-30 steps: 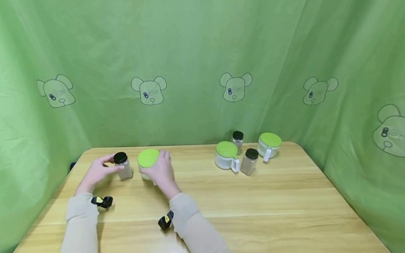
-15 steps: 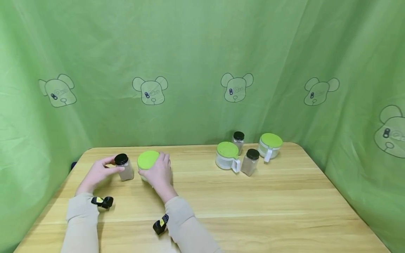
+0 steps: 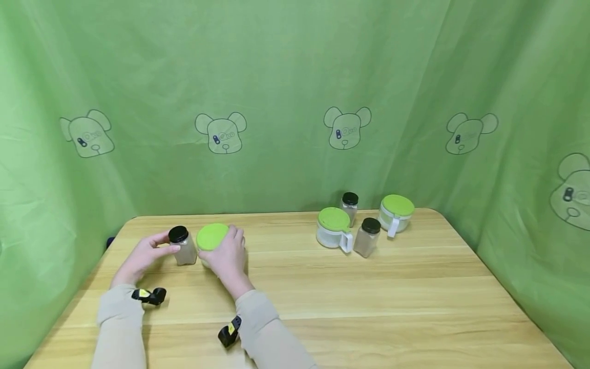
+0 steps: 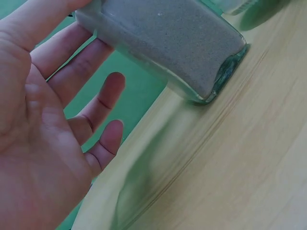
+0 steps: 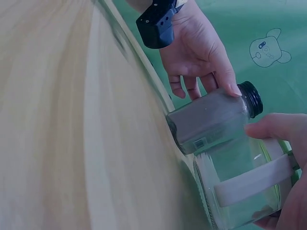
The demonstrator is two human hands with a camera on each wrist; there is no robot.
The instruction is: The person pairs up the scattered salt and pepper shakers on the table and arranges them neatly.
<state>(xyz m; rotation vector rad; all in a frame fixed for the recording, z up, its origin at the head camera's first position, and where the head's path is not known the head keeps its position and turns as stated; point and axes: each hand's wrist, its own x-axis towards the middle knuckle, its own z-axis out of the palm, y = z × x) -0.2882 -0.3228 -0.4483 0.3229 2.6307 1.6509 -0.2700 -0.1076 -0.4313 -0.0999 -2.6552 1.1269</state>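
Green curtain (image 3: 286, 66) hangs behind wooden table (image 3: 369, 302); fingers (image 3: 167, 250) hold 2 jars (image 3: 186, 252).

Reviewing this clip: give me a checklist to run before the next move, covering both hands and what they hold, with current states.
1. Left hand pinches black-lidded jar between thumb and fingers: ok.
2. Right hand grips green-lidded pot: ok.
3. Black lid and green lid on: ok.
4. Jar upright: ok.
5. Gap between jar and held pot: cannot tell; they look very close.
6. Nearest other pot away from right hand: ok.
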